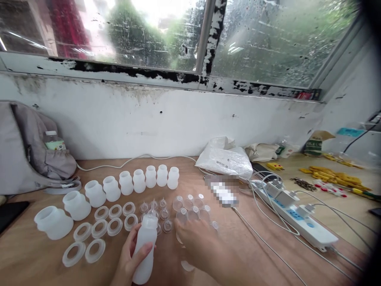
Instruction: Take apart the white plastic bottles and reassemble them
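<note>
My left hand (130,254) is wrapped round a frosted feeding bottle (144,254), held nearly upright. A ring sits on the bottle's neck, and a clear teat seems to stick up from it. My right hand (199,242) reaches down over a group of clear domed caps (189,201), its fingers blurred and partly hidden. Whether it grips a cap I cannot tell. Behind the bottle lie several clear teats (162,203). Left of them are several frosted screw rings (99,228). A curved row of open, waisted frosted bottles (95,194) stands farther back.
A grey backpack (26,147) stands at the left. Toward the back right lie a white plastic bag (224,159), a blurred-out phone (223,191) and a power strip (309,228) with trailing cables. Yellow parts (333,174) lie on the right-hand table. A wall with windows closes the back.
</note>
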Demonstrator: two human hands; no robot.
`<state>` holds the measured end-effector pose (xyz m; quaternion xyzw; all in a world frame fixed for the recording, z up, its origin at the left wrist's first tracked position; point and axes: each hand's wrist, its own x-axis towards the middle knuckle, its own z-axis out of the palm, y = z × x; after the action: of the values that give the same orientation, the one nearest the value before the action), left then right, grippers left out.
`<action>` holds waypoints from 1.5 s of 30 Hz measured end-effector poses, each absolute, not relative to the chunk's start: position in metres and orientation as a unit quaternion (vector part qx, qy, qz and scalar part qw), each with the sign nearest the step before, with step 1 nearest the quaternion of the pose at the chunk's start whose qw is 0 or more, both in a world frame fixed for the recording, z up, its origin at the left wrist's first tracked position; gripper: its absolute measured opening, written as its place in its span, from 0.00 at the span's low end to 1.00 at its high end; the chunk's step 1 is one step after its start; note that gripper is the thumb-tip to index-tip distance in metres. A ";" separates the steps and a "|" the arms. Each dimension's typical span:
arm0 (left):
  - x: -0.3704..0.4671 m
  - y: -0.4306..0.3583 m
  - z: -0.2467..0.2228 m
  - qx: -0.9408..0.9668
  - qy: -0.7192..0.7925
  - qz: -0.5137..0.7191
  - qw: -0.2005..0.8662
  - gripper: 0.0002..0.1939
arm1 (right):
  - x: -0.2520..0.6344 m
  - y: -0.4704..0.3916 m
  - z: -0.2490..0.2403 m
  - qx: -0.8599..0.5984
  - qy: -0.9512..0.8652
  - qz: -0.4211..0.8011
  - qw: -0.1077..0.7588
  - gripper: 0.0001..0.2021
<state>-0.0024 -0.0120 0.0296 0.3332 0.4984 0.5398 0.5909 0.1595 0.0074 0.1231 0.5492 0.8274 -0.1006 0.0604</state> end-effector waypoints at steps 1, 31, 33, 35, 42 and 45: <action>-0.003 -0.011 0.027 0.358 0.495 0.544 0.575 0.32 | 0.157 0.011 0.130 0.541 0.833 -0.105 0.046 0.17; -0.024 -0.019 0.017 0.161 0.119 0.340 0.919 0.23 | 0.131 0.054 0.119 0.248 0.698 -0.631 -0.232 0.28; -0.022 -0.018 0.026 0.202 0.163 0.364 0.894 0.23 | 0.138 0.057 0.123 0.279 0.728 -0.584 -0.226 0.26; -0.020 -0.017 0.038 0.275 0.256 0.407 0.833 0.21 | 0.141 0.058 0.124 0.337 0.763 -0.508 -0.216 0.20; -0.021 -0.018 0.073 0.485 0.489 0.521 0.504 0.16 | 0.128 0.048 0.112 0.458 0.788 -0.361 -0.199 0.18; -0.026 -0.018 0.062 0.426 0.411 0.447 0.670 0.14 | 0.128 0.047 0.116 0.429 0.777 -0.410 -0.210 0.15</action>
<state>-0.0259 -0.0182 0.0623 0.4264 0.4112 0.4472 0.6701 0.1279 0.0471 0.1164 0.4287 0.7770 -0.4104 -0.2102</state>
